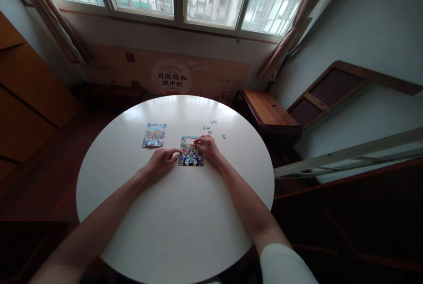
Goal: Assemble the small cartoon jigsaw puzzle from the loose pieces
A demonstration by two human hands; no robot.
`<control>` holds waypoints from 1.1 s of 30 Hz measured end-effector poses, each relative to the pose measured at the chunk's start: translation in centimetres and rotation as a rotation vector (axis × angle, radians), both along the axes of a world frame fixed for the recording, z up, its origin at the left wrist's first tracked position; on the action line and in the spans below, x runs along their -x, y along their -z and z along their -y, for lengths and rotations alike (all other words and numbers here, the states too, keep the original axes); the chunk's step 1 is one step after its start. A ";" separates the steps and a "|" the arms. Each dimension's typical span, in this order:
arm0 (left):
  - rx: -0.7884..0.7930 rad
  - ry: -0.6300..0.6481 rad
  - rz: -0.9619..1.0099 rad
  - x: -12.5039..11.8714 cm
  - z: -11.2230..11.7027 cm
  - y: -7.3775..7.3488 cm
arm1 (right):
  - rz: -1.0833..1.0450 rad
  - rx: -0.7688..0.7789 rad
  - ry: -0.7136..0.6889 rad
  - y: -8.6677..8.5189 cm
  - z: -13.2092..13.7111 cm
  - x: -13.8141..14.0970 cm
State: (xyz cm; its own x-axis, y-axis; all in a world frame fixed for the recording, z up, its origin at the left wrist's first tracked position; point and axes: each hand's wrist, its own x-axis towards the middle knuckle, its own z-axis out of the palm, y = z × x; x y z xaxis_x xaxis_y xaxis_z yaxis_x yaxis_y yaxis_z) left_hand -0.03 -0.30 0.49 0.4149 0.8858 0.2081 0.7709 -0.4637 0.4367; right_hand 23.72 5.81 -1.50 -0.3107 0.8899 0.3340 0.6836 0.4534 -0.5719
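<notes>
Just past the middle of the round white table (178, 218), toward one o'clock, lies the puzzle (191, 160), its two o'clock corner partly hidden by the right hand (206, 144). That hand's fingers bend down over the puzzle; whether they pinch a piece is too small to tell. At its nine o'clock edge the left hand (161, 160) curls, thumb and forefinger looped; I cannot tell if it grips. Loose pieces (208, 128) lie toward one o'clock, a packet (154, 136) toward eleven. The picture cuts off the right sleeve (286, 264) at five o'clock.
</notes>
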 end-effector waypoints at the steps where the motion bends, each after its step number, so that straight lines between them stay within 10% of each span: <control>1: 0.001 -0.001 -0.001 0.0 0.0 0.0 | 0.000 -0.002 -0.001 0.0 0.0 0.0; 33: -0.005 -0.004 0.002 0.0 0.0 0.0 | -0.055 -0.020 0.005 0.1 0.0 0.0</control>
